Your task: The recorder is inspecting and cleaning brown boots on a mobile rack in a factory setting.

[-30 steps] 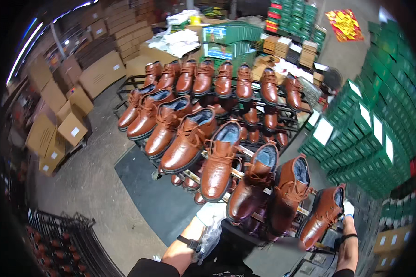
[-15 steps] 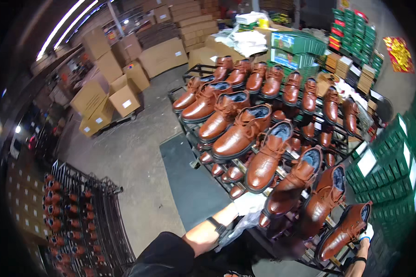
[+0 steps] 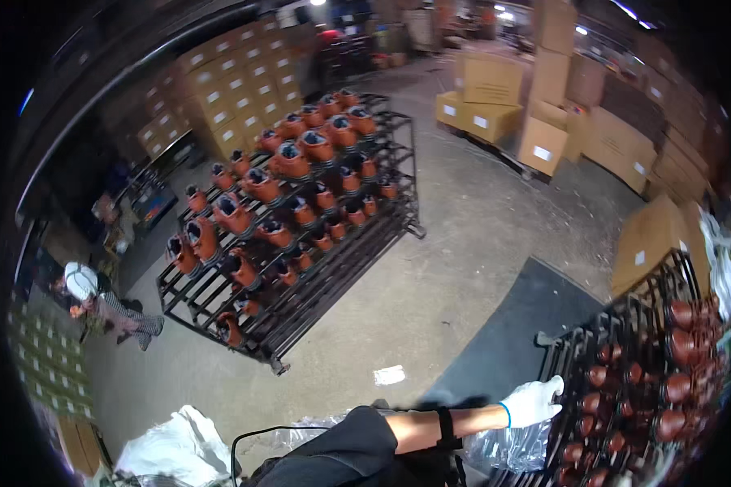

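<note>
My left hand (image 3: 534, 402), in a white glove with a blue cuff, reaches to the edge of a black metal rack (image 3: 548, 345) on the right. Its fingers are partly bent and apart, and I see nothing gripped in them. Crumpled clear plastic (image 3: 512, 446) lies just below the hand; whether it touches the glove I cannot tell. Rows of brown leather shoes (image 3: 676, 388) fill the rack, blurred and bent toward the picture's rim. My right hand does not show.
A second rack (image 3: 280, 357) of brown ankle boots (image 3: 291, 161) stands ahead to the left. Cartons (image 3: 483, 89) are stacked at the back. A dark mat (image 3: 495, 325) lies beside the near rack. At far left a person (image 3: 110, 304) bends over. White sheeting (image 3: 179, 450) lies lower left.
My view has swung far to the left, so the near rack has slid to the right edge. My right hand, earlier at a shoe, has left the picture. My left hand stays beside the rack.
</note>
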Demonstrator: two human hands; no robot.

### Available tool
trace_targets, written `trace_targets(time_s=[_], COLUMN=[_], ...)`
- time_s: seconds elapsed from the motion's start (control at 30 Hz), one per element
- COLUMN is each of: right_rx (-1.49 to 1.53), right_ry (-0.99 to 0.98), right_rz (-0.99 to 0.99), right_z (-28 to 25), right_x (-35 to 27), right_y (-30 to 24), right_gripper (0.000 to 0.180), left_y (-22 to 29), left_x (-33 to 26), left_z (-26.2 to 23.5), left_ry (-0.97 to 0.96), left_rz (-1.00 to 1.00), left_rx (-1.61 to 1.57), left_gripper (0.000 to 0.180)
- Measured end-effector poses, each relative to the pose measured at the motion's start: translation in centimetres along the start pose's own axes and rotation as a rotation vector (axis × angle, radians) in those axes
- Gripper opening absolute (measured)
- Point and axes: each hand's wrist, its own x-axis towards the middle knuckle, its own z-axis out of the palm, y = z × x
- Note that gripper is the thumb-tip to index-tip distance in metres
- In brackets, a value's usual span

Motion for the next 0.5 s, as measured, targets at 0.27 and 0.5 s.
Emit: trace_targets(time_s=[0.27,0.5], right_rx=[0.943,0.548], right_ry=[-0.746,-0.952], right_rz=[-0.431,-1.56], right_z=[33.4,41.0], right_x=[10.2,11.4], right_y=[-31.5,-58.5], right_gripper=[0.044,0.032], left_y=[-10.6,-18.4], left_x=[-15.1,-30.7], left_z=[-28.9,-36.8], left_ry=[0.278,1.011], left_rz=[0.203,-0.304], left_rx=[-0.37,0.335], left_gripper=[0.048,0.02])
